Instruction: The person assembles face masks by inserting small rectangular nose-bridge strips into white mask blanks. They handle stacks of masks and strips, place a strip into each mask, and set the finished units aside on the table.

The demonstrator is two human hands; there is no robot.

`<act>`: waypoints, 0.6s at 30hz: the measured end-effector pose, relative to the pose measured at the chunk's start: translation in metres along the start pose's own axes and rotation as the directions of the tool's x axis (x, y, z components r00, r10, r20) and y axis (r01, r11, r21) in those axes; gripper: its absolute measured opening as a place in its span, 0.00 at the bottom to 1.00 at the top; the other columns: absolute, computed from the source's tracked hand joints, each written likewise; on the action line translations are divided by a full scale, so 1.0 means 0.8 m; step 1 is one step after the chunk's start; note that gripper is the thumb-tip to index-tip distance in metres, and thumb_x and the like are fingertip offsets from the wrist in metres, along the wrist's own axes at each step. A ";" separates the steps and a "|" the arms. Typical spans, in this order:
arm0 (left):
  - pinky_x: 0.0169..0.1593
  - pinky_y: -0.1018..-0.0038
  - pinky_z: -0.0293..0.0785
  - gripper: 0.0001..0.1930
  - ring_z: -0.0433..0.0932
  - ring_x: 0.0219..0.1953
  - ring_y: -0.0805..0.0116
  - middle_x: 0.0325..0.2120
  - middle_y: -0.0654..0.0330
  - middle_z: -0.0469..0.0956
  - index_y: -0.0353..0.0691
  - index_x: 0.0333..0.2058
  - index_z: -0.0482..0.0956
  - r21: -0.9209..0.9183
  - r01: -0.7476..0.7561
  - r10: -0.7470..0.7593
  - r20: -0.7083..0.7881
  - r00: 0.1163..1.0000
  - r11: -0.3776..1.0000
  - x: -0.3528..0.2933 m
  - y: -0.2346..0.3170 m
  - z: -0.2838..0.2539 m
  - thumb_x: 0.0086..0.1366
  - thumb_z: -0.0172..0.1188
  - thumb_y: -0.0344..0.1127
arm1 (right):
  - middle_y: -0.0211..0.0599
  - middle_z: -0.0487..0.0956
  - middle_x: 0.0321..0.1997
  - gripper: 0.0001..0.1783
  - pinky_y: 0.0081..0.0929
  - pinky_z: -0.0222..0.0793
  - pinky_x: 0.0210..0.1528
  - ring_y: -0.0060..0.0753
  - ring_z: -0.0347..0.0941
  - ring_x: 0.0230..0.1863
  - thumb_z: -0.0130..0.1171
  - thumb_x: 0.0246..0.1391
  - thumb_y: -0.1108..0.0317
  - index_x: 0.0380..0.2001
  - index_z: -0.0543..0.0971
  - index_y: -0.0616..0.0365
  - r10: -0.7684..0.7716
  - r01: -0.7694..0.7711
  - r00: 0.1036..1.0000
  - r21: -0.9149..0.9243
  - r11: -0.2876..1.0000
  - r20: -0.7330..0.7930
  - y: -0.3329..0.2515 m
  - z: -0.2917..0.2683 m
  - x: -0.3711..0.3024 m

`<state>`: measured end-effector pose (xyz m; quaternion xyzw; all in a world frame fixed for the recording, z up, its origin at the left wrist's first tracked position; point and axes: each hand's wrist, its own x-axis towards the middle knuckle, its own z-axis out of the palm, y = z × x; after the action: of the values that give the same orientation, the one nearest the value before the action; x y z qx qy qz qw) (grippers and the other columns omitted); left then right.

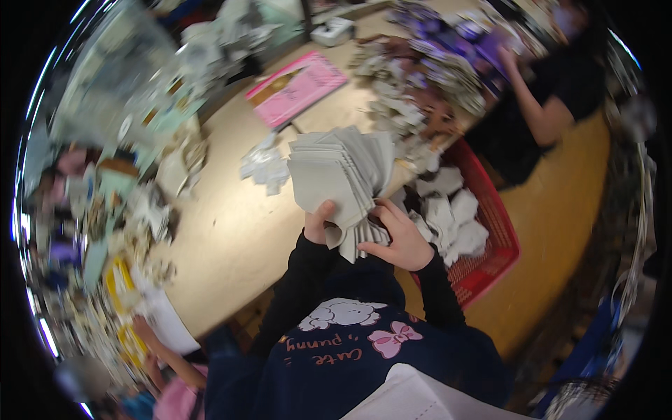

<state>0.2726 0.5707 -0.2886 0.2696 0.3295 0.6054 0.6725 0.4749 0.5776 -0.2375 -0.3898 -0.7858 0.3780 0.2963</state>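
Observation:
A thick, fanned-out stack of pale grey cut pieces [336, 168] is in front of my body, above the table's near edge. Thin, flat and alike in shape, the pieces could be fabric or leather; I cannot tell which. My left hand [319, 222] grips the stack's lower left side, thumb on top. At the lower right, my right hand [402, 238] holds the same stack, its fingers and thumb around the lower edges. Just beyond the stack, a small heap of white, shiny pieces [264, 164] lies on the table [231, 231].
A pink box [297, 87] lies farther back. Piles of grey and purple pieces [420, 77] cover the far right, where a co-worker in black [546, 105] handles some. A red basket [498, 238] of white pieces stands at my right. Another person's arm [168, 353] reaches in at lower left.

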 end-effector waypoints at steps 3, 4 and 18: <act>0.52 0.57 0.78 0.37 0.78 0.49 0.55 0.52 0.51 0.76 0.39 0.62 0.64 -0.180 -0.026 -0.012 -0.204 0.979 0.983 -0.021 0.032 -0.031 0.62 0.62 0.57 | 0.50 0.71 0.51 0.22 0.41 0.67 0.56 0.54 0.70 0.53 0.70 0.50 0.58 0.44 0.78 0.59 -0.243 0.245 0.969 -0.084 0.966 0.042 -0.009 0.029 0.045; 0.52 0.57 0.78 0.37 0.79 0.49 0.55 0.52 0.51 0.76 0.39 0.62 0.64 -0.249 -0.100 0.035 -0.252 0.967 0.963 -0.034 0.037 -0.039 0.63 0.61 0.57 | 0.48 0.72 0.49 0.20 0.41 0.67 0.55 0.52 0.70 0.52 0.70 0.50 0.58 0.42 0.79 0.58 -0.332 0.338 0.941 -0.114 0.934 0.067 -0.010 0.040 0.061; 0.57 0.54 0.74 0.34 0.76 0.53 0.52 0.55 0.50 0.74 0.39 0.64 0.62 -0.359 -0.693 0.277 -0.728 0.627 0.625 -0.125 0.079 -0.098 0.70 0.51 0.58 | 0.34 0.63 0.22 0.22 0.30 0.48 0.27 0.32 0.57 0.22 0.65 0.35 0.84 0.09 0.60 0.59 -0.645 -0.007 0.590 0.803 0.596 0.485 -0.051 0.163 0.189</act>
<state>0.1669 0.4765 -0.2786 -0.0902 0.2204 0.8967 0.3732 0.2814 0.6398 -0.2480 0.1198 -0.6720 0.7153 0.1496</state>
